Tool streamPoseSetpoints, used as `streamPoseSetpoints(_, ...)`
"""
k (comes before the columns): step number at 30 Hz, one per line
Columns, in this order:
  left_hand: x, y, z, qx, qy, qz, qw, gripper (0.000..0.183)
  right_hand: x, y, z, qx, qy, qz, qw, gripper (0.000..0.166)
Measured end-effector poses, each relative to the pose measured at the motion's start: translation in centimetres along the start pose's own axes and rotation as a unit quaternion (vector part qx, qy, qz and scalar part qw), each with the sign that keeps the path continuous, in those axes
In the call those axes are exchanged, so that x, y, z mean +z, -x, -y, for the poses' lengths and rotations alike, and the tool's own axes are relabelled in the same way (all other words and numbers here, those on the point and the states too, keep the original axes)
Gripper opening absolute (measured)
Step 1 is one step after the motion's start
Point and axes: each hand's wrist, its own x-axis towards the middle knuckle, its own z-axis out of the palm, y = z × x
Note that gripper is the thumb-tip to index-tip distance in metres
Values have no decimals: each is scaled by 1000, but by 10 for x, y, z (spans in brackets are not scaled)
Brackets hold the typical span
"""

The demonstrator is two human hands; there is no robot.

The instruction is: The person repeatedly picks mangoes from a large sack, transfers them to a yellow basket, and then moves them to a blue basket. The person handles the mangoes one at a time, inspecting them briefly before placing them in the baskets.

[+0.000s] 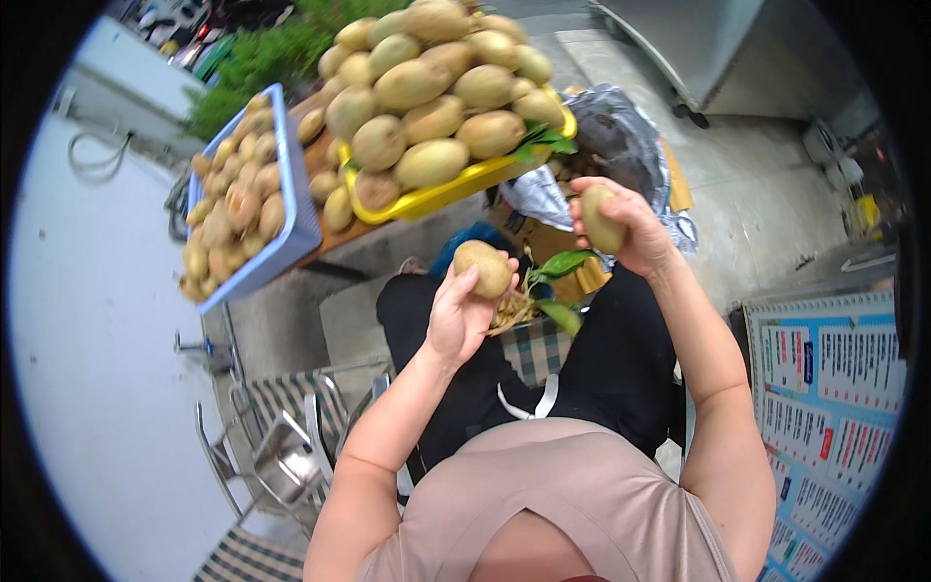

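My left hand (457,320) holds a brownish-yellow sapodilla (483,266) above my lap, with the thumb across its near side. To the right and slightly higher, my right hand (638,227) grips another oval sapodilla (601,218) between thumb and fingers. Beyond my hands, a yellow plastic tray (444,198) is heaped with sapodillas (433,161). Left of it stands a light-blue plastic basket (300,207), also full of these fruits (244,204). Between my knees, green leaves (561,263) and thin stems stick up over small loose bits that I cannot make out.
The tray and basket rest on a wooden table (349,237) with loose sapodillas. A grey plastic-lined sack (640,138) lies beyond my right hand. Metal-framed chairs (291,455) stand at left. A printed board (822,415) bearing writing is at right, a wheeled metal cabinet (771,65) behind.
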Motion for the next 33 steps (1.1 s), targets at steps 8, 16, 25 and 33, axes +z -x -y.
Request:
streamPoseSetpoints(8, -39, 29, 2, 122, -92, -45, 987, 49, 67, 7, -61, 163, 300, -32, 939, 25)
streamPoseSetpoints(16, -59, 32, 10, 125, -96, -77, 985, 53, 56, 2, -132, 237, 79, -19, 968, 17)
streamPoseSetpoints(25, -69, 26, 10, 133, -83, -80, 984, 51, 50, -4, -140, 264, 77, -30, 961, 11)
streamPoseSetpoints(33, -75, 21, 11, 148, -96, -104, 979, 50, 54, -8, -139, 253, 119, -75, 957, 16)
